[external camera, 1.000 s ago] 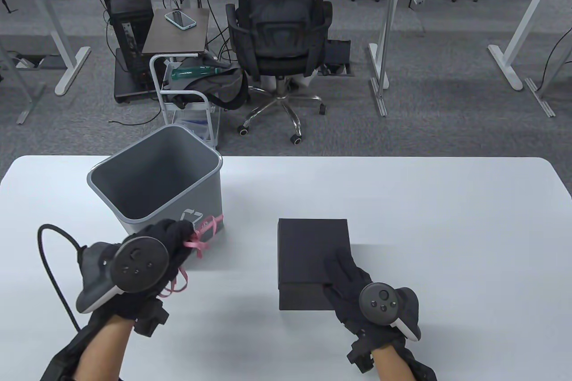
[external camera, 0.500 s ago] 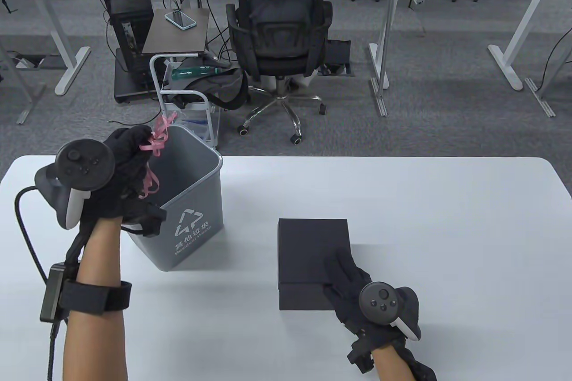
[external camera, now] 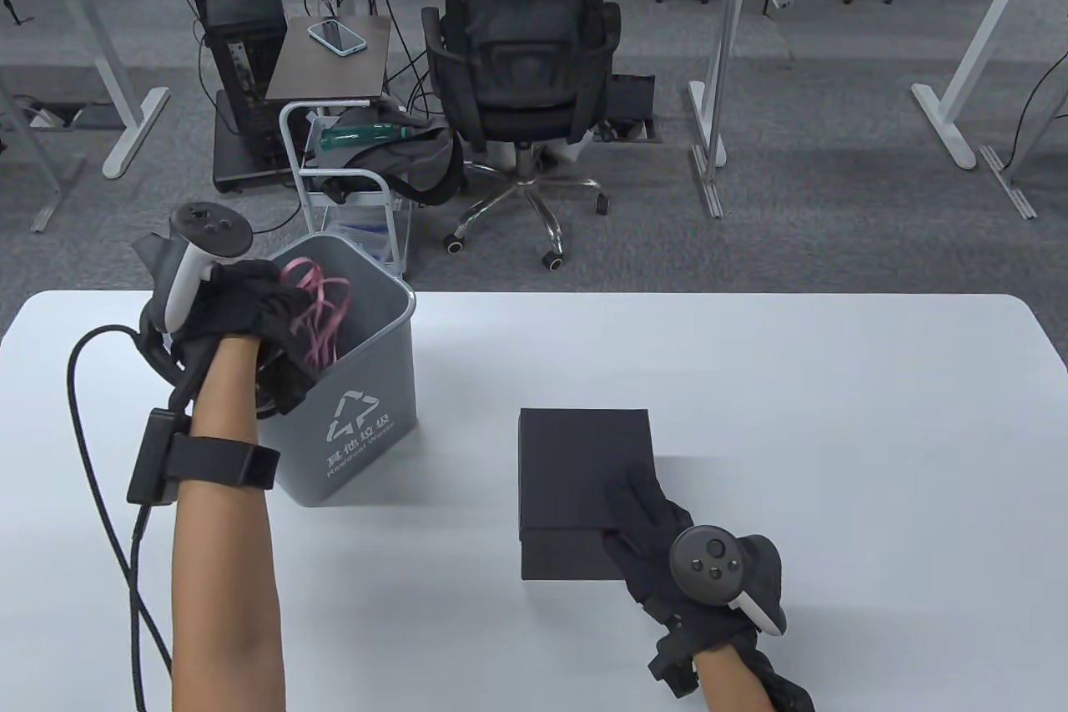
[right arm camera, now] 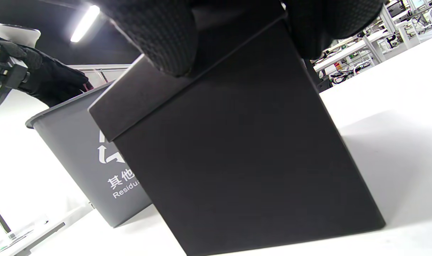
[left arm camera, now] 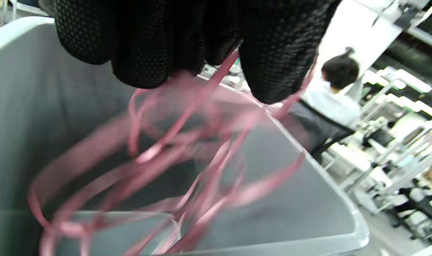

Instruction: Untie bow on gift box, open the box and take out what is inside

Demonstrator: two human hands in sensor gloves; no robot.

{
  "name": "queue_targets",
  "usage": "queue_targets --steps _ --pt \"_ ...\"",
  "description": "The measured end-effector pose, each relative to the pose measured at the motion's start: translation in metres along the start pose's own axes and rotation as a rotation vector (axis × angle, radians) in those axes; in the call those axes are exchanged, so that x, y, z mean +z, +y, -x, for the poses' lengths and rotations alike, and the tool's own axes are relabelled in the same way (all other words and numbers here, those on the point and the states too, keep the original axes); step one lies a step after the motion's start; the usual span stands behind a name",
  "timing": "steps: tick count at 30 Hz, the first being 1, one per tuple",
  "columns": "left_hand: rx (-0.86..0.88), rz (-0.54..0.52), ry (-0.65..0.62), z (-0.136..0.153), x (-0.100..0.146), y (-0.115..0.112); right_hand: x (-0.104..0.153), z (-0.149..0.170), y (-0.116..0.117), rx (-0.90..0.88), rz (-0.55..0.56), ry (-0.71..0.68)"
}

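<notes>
A black gift box [external camera: 576, 453] with its lid on stands on the white table [external camera: 793, 378]. My right hand [external camera: 647, 507] rests on the lid's near right corner, fingers lying flat. In the right wrist view the fingers [right arm camera: 155, 32] sit on the lid edge above the box [right arm camera: 237, 142]. My left hand [external camera: 279, 311] hovers over the grey bin [external camera: 367, 386], palm down. It pinches the pink ribbon [external camera: 321, 311], whose loops dangle into the bin. In the left wrist view, blurred ribbon [left arm camera: 187, 156] strands run up between the gloved fingers [left arm camera: 148, 42] above the bin's inside [left arm camera: 42, 106].
The bin stands at the table's far left and is also seen behind the box [right arm camera: 81, 142]. A black cable [external camera: 92, 445] trails from my left wrist over the table's left side. Beyond the table are an office chair [external camera: 521, 78] with a seated person and a small cart [external camera: 350, 186].
My left hand carried the ribbon from near the table's front up and away, then turned palm down over the bin's opening. The right hand and the box have not moved.
</notes>
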State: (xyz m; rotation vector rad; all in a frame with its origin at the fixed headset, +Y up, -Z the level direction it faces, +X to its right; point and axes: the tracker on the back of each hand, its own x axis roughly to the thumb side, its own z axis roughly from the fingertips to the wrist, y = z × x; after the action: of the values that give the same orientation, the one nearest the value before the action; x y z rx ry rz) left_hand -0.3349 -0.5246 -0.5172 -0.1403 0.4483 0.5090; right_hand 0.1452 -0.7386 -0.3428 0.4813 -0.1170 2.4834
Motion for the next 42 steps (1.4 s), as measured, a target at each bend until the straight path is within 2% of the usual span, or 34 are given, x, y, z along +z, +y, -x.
queue_targets --steps 4,8,12,17,20,24,26,28,32,35,38,40,42 --pt "0.019 0.07 -0.032 0.001 -0.001 -0.003 -0.001 0.0 0.0 -0.003 -0.001 0.0" --pt "0.069 -0.009 -0.085 0.001 0.011 0.003 -0.001 0.001 0.0 -0.004 -0.003 -0.001" --pt "0.083 -0.035 -0.129 0.001 0.027 0.01 0.0 0.002 0.0 -0.014 -0.002 -0.004" --pt "-0.002 -0.101 -0.087 0.004 0.044 0.015 -0.001 0.002 0.0 -0.011 -0.005 -0.006" --pt "0.038 -0.12 -0.114 0.008 0.049 0.016 0.0 0.003 0.0 -0.016 -0.001 -0.008" --pt "-0.004 -0.272 -0.12 0.01 0.067 0.022 -0.001 0.003 0.0 -0.02 0.0 -0.007" --pt "-0.015 -0.368 -0.184 0.006 0.088 0.024 0.0 0.003 0.001 -0.022 0.003 -0.008" --pt "-0.028 -0.419 -0.293 -0.002 0.113 0.018 -0.001 0.004 0.001 -0.025 0.008 -0.011" --pt "-0.189 -0.436 -0.466 -0.016 0.17 -0.023 0.0 0.005 0.002 -0.023 0.016 -0.017" --pt "-0.325 -0.378 -0.459 -0.014 0.204 -0.082 0.0 0.005 0.003 -0.024 0.014 -0.027" --pt "-0.405 -0.28 -0.504 -0.004 0.216 -0.156 -0.001 0.003 0.005 0.02 0.02 -0.042" --pt "-0.386 -0.311 -0.613 0.004 0.216 -0.209 -0.001 0.001 0.007 0.026 0.033 -0.051" --pt "-0.379 -0.284 -0.71 0.008 0.214 -0.245 0.0 0.0 0.009 0.025 0.045 -0.063"
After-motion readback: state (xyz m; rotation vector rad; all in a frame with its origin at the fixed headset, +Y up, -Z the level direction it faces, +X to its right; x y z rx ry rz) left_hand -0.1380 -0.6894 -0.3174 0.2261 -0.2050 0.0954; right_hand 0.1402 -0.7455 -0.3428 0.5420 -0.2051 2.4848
